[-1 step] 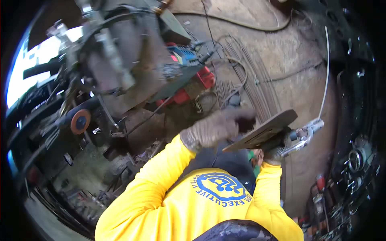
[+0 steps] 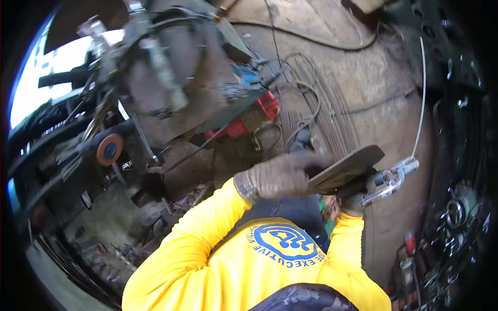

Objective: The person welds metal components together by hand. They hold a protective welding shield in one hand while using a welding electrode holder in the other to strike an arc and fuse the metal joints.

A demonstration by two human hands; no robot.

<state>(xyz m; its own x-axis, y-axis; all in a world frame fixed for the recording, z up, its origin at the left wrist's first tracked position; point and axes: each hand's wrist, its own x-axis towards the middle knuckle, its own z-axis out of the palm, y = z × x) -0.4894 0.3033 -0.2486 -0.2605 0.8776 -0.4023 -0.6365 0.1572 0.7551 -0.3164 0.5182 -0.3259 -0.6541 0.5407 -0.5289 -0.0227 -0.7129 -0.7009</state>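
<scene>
My left hand [image 2: 275,176], in a worn brown-grey glove, is at the near left edge of a flat dark panel [image 2: 347,168] that resembles a hand-held welding shield. Its fingers are smeared by motion, so whether they grip the panel is unclear. Behind the panel's right end, my gloved right hand [image 2: 355,201] is partly hidden and closed around a welding electrode holder [image 2: 389,181]. From the holder's metal jaws a thin pale welding rod [image 2: 423,98] stands up and away. How the panel is supported cannot be made out.
A cluttered metal bench [image 2: 176,116] stands at the far left, with a round orange-brown disc [image 2: 110,150] near it. Beyond my hands lie long thin metal rods [image 2: 329,111], a red case [image 2: 268,105] and a hose [image 2: 321,44]. Tools and metal parts [image 2: 456,212] crowd the right side.
My left hand has come closer to the panel and now overlaps its left edge. The right hand still has the electrode holder. The surroundings have shifted slightly in the view.
</scene>
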